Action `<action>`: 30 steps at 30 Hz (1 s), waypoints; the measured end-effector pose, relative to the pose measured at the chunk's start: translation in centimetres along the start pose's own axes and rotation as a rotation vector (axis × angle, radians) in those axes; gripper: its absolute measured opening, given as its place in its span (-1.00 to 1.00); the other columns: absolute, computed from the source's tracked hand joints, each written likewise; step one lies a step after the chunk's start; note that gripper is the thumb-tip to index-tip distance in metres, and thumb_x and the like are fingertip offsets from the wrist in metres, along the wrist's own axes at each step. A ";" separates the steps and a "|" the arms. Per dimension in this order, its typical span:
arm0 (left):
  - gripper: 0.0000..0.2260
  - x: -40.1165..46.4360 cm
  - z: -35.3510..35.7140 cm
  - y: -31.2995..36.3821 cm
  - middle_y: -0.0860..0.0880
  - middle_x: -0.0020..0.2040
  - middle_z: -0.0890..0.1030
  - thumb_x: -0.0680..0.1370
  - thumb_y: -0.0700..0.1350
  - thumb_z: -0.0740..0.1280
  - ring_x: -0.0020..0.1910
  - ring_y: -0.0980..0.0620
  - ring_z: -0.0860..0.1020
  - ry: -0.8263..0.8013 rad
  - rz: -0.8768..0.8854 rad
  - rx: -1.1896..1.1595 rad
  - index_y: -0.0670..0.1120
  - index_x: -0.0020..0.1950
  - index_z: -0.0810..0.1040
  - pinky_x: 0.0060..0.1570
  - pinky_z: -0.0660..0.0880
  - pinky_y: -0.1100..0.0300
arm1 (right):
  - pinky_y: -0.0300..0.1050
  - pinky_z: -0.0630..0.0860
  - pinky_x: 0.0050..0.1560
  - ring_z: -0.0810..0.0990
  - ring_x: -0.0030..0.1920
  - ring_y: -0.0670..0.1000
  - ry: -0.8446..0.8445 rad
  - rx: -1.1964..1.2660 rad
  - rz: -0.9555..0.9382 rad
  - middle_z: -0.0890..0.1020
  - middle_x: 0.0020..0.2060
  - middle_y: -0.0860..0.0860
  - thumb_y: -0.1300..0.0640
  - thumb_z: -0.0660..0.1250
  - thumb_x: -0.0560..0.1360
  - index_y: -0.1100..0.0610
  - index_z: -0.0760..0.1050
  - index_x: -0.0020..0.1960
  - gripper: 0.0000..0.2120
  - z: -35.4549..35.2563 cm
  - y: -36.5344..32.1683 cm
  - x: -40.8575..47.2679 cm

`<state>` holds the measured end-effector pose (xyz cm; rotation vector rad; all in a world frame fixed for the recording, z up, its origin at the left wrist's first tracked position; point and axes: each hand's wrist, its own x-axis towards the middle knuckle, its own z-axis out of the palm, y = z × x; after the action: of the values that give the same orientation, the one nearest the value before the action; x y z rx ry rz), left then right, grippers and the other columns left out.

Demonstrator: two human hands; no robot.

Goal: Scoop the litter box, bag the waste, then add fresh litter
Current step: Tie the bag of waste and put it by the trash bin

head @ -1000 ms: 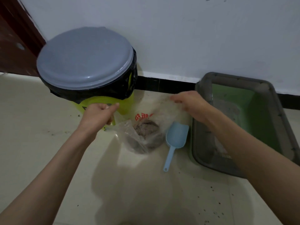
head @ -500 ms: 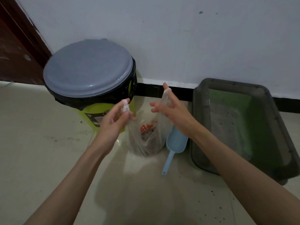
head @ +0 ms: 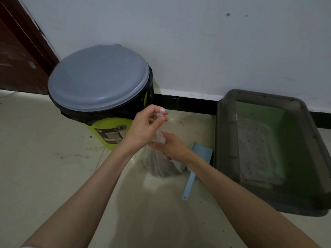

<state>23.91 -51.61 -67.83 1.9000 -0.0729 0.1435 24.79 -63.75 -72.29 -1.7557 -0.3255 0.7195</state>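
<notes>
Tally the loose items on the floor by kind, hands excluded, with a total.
Lidded bin: 1
Clear plastic bag of waste: 1
Blue litter scoop: 1
Grey litter box: 1
Total: 4

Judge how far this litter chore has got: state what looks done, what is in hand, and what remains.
Done: waste sits in the clear bag, and the blue scoop lies on the floor. In hand: the left hand pinches the bag's top while the right hand holds its neck. Left: the litter box holds only a thin patch of litter; no fresh litter is visible.
</notes>
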 end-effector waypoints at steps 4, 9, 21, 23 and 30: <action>-0.83 0.0 -0.7 -1.4 0.04 -0.03 0.63 0.57 -0.25 0.23 0.05 0.16 0.57 -0.067 -0.024 -0.016 0.00 0.04 0.49 0.10 0.45 0.23 | -0.33 0.27 -0.52 0.33 -0.59 -0.23 0.032 -0.010 0.034 0.41 -0.53 -0.15 0.18 0.32 0.53 0.05 0.37 -0.30 -0.74 -0.7 0.3 0.2; -0.72 -0.5 -1.1 -3.7 0.02 -0.05 0.61 0.54 -0.34 0.22 -0.06 0.20 0.56 -0.052 -0.128 -0.016 0.06 -0.01 0.47 -0.08 0.42 0.35 | -0.27 0.18 -0.54 0.22 -0.62 -0.16 0.004 0.009 0.122 0.27 -0.57 -0.09 0.09 0.24 0.58 0.06 0.25 -0.40 -0.61 -1.3 0.6 0.5; -0.81 -0.1 -0.1 -4.2 0.12 -0.16 0.52 0.48 -0.24 0.37 -0.20 0.23 0.48 -0.114 -0.029 0.214 -0.04 0.06 0.61 -0.18 0.34 0.50 | -0.18 -0.06 -0.46 0.03 -0.56 -0.12 -0.100 0.282 0.204 0.14 -0.60 -0.10 0.04 -0.15 0.57 0.08 0.13 -0.42 -0.60 -3.8 1.1 0.1; -0.85 0.3 0.2 -4.0 0.13 -0.19 0.51 0.46 -0.24 0.39 -0.21 0.28 0.47 -0.154 0.027 0.261 -0.08 0.00 0.64 -0.20 0.31 0.51 | -0.19 -0.06 -0.46 0.03 -0.56 -0.12 -0.118 0.262 0.203 0.14 -0.60 -0.10 0.05 -0.15 0.55 0.08 0.13 -0.42 -0.61 -3.7 1.1 0.2; -0.97 0.4 -0.3 -4.2 0.12 -0.22 0.46 0.43 -0.19 0.44 -0.19 0.23 0.42 -0.225 0.157 0.458 -0.09 -0.15 0.62 -0.20 0.29 0.49 | -0.21 -0.05 -0.47 0.04 -0.55 -0.12 -0.138 0.254 0.203 0.14 -0.59 -0.10 0.04 -0.16 0.56 0.08 0.12 -0.41 -0.62 -4.0 1.2 0.4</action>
<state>24.76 -49.94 -71.57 2.3621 -0.3688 0.0536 27.36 -66.98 -72.94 -1.5144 -0.1415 0.9862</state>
